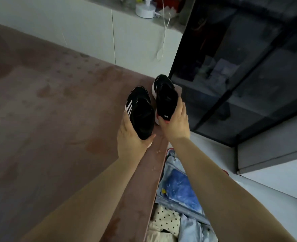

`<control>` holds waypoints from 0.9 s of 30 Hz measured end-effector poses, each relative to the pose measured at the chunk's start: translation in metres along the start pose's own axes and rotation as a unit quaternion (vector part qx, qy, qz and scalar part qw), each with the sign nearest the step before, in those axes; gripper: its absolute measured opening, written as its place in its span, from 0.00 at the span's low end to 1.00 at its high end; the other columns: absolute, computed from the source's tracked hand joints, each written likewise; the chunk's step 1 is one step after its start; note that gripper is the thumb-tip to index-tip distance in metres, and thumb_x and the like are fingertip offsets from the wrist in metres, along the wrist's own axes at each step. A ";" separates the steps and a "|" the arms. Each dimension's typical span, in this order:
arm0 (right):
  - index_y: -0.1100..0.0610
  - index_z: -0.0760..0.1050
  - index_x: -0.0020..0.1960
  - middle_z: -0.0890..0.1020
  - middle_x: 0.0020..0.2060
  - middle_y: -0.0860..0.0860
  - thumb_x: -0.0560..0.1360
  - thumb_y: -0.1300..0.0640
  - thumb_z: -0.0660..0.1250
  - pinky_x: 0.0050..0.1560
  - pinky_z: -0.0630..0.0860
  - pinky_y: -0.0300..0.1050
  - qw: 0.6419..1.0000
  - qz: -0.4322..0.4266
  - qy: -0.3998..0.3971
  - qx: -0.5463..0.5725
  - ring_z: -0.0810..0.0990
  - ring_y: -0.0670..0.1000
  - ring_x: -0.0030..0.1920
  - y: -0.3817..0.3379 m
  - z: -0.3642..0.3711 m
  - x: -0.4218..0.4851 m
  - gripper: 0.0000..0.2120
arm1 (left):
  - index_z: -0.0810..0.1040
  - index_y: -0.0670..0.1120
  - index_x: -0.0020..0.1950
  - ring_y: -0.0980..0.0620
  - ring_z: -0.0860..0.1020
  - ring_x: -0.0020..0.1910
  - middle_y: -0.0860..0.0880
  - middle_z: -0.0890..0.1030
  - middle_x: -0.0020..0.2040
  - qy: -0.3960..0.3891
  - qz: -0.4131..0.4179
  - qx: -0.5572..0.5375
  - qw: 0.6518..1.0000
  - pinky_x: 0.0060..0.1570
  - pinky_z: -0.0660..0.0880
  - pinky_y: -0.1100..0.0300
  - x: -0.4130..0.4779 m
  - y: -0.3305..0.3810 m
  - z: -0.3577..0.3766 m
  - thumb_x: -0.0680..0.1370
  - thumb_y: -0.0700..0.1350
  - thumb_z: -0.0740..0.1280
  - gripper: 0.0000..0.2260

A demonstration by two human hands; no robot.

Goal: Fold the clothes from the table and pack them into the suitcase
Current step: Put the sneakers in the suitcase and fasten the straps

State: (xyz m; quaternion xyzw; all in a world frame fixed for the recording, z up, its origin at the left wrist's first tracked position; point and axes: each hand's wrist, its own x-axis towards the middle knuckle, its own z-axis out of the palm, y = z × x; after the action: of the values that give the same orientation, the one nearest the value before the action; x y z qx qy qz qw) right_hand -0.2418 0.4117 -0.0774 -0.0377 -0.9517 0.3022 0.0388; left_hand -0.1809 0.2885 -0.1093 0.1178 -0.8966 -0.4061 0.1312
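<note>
Suitcase of pale blue fabric (172, 163) lies open at the bottom right, just beside the table edge. It already holds three soft things I can count: one cream polka-dot garment (166, 219), one pale denim piece (194, 229) and one bright blue crinkled pouch (180, 187). Mid-frame, the left hand (130, 137) grips one black trainer with white stripes (140, 112) by its heel. The right hand (175, 124) grips a second black trainer (165, 95) likewise, at the right edge of the dusty-pink velvety table (48, 110). Packing looks well along, with both shoes yet to go in. One white desk fan (145, 9) stands top centre.
</note>
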 end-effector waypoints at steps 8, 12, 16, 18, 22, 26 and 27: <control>0.48 0.54 0.74 0.64 0.71 0.51 0.67 0.51 0.72 0.59 0.73 0.52 0.970 0.075 0.178 0.148 0.69 0.54 0.67 0.001 0.058 0.031 0.41 | 0.62 0.46 0.72 0.50 0.69 0.67 0.50 0.71 0.66 0.005 -0.007 -0.153 0.988 0.63 0.70 0.49 0.010 -0.032 0.035 0.68 0.54 0.73 0.37; 0.48 0.52 0.74 0.66 0.71 0.48 0.65 0.53 0.74 0.65 0.68 0.47 0.945 0.133 0.183 0.238 0.68 0.49 0.69 -0.001 0.063 0.033 0.45 | 0.63 0.44 0.72 0.48 0.69 0.67 0.46 0.71 0.67 0.029 -0.004 -0.146 0.989 0.64 0.69 0.47 0.007 -0.026 0.032 0.68 0.51 0.74 0.37; 0.51 0.59 0.71 0.71 0.67 0.50 0.66 0.55 0.74 0.64 0.70 0.50 0.955 0.127 0.154 0.219 0.70 0.52 0.66 -0.002 0.047 0.030 0.39 | 0.61 0.45 0.72 0.48 0.68 0.68 0.47 0.69 0.68 0.030 -0.009 -0.144 0.989 0.64 0.69 0.46 0.001 -0.021 0.029 0.67 0.51 0.75 0.38; 0.49 0.60 0.71 0.73 0.65 0.49 0.66 0.56 0.73 0.61 0.69 0.44 0.957 0.130 0.132 0.221 0.71 0.51 0.65 0.003 0.028 0.019 0.38 | 0.59 0.47 0.73 0.50 0.66 0.69 0.48 0.67 0.69 0.024 -0.015 -0.152 0.988 0.66 0.68 0.47 -0.002 -0.018 0.026 0.68 0.52 0.73 0.38; 0.47 0.58 0.72 0.73 0.64 0.45 0.65 0.57 0.74 0.60 0.71 0.38 0.954 0.113 0.124 0.246 0.72 0.46 0.64 0.033 -0.017 -0.042 0.40 | 0.60 0.43 0.72 0.49 0.66 0.68 0.44 0.65 0.69 0.031 -0.023 -0.145 0.989 0.68 0.64 0.57 -0.008 -0.013 0.029 0.68 0.50 0.72 0.37; 0.45 0.58 0.71 0.73 0.60 0.41 0.66 0.58 0.74 0.49 0.68 0.22 0.947 0.142 0.103 0.268 0.73 0.41 0.58 0.108 -0.077 -0.133 0.39 | 0.64 0.39 0.68 0.46 0.71 0.64 0.39 0.70 0.64 0.048 -0.069 -0.146 0.986 0.62 0.65 0.62 -0.011 -0.010 0.023 0.66 0.55 0.71 0.36; 0.46 0.59 0.70 0.73 0.59 0.41 0.66 0.60 0.75 0.50 0.68 0.21 0.949 0.148 0.093 0.263 0.73 0.41 0.58 0.135 -0.092 -0.159 0.38 | 0.65 0.39 0.68 0.47 0.72 0.63 0.40 0.71 0.64 0.065 -0.074 -0.155 0.983 0.61 0.66 0.64 -0.017 -0.005 0.021 0.66 0.58 0.69 0.37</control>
State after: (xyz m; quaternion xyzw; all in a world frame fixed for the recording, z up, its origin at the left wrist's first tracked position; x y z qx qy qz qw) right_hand -0.0681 0.5597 -0.0885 -0.1942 -0.8141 0.5396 0.0911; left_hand -0.1715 0.3051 -0.1293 0.1878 -0.8013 -0.5402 0.1755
